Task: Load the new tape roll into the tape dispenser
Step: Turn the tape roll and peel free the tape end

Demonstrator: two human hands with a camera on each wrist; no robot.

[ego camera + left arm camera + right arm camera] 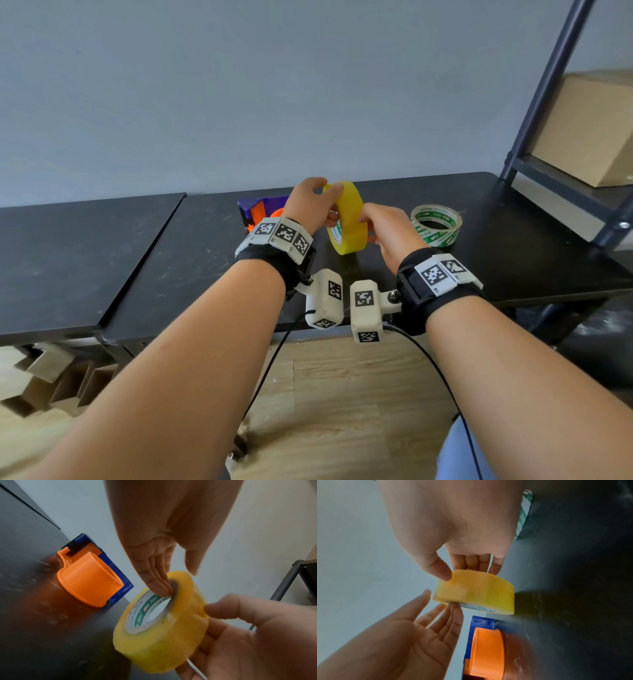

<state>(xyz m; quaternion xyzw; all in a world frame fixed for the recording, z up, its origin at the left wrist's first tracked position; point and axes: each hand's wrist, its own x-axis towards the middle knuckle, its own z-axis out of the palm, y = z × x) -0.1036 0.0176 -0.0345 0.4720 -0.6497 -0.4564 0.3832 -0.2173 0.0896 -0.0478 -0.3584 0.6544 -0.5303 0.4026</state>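
Observation:
The yellow tape roll (347, 219) (159, 632) (476, 595) stands on edge just above the black table (171, 257). My right hand (368, 222) (471, 573) pinches it across its width, thumb on one face and fingers on the other. My left hand (330, 202) (178, 583) has straight fingers touching the roll's printed core rim, thumb held over the outer edge. The blue dispenser (255, 210) (92, 577) (486, 650) with a bare orange hub lies on the table behind my left wrist, left of the roll.
A nearly used-up roll with green print (436, 224) (524, 513) lies flat to the right of my hands. A dark metal shelf frame (548, 102) holding a cardboard box (589, 130) stands at the far right. The wall runs close behind the table.

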